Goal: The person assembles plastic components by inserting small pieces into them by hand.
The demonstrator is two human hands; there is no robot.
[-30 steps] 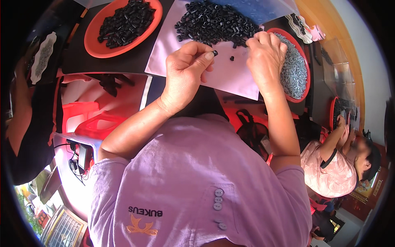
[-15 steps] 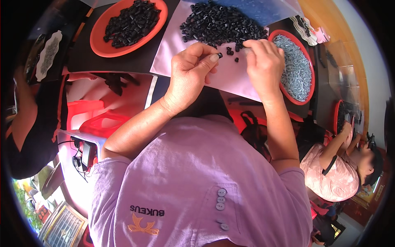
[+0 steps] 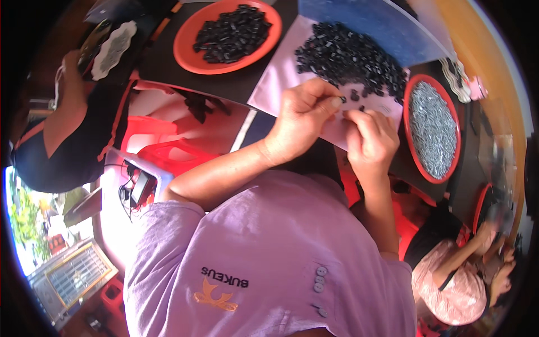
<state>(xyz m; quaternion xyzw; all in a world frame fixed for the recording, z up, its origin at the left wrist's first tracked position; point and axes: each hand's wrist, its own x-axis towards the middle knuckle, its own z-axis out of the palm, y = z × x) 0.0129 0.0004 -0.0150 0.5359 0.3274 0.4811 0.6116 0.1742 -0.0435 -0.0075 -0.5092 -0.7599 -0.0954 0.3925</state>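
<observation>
My left hand [image 3: 300,121] pinches a small black tubular piece [image 3: 342,99] between thumb and forefinger. Just to its right, my right hand [image 3: 371,140] is closed with its fingertips together, and another small black piece [image 3: 362,109] shows at their tips. The two hands are close but apart, above a pink cloth [image 3: 272,84]. Beyond them spreads a heap of black tubular pieces [image 3: 348,56]. A loose black piece [image 3: 354,95] lies between the heap and my fingers.
An orange-red bowl [image 3: 184,51] of black pieces stands at the far left. On the right is a red bowl [image 3: 417,153] full of silvery metal pieces [image 3: 433,126]. A blue plastic surface [image 3: 376,25] lies behind the heap. Co-workers sit at both sides.
My right hand has drawn back from the heap toward my left hand, its fingers now together. My left hand still pinches its black piece. The whole view has shifted.
</observation>
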